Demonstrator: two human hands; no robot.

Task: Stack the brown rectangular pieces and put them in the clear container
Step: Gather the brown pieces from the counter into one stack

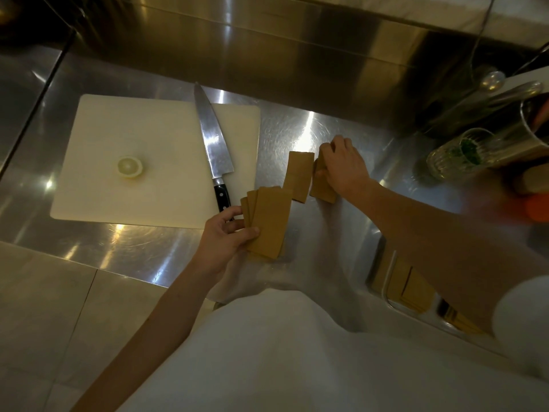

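At the far left the steel counter (124,251) meets a seam, and its near edge drops to a pale tiled floor (44,307). A white cutting board (98,185) fills most of the left counter, carrying a lemon half (129,167) and, along its right side, a chef's knife (213,144) whose black handle points toward the person; only a narrow bare strip lies between the board and the counter's near edge. Behind everything rises a steel backsplash (267,55), with open bare steel in front of it to the right of the board.

The left hand (227,237) pinches a fanned stack of brown pieces (269,221), thumb on top and fingers curled beneath, just beside the knife handle. A single brown piece (298,175) lies flat on the steel between the hands. The right hand (341,168) has its fingers closed on another brown stack (322,185), which touches the counter. Lower right, a clear container (386,281) (partly hidden by the right forearm) already holds brown pieces. Far right stand a glass jar (451,156) and a metal cup (531,126).
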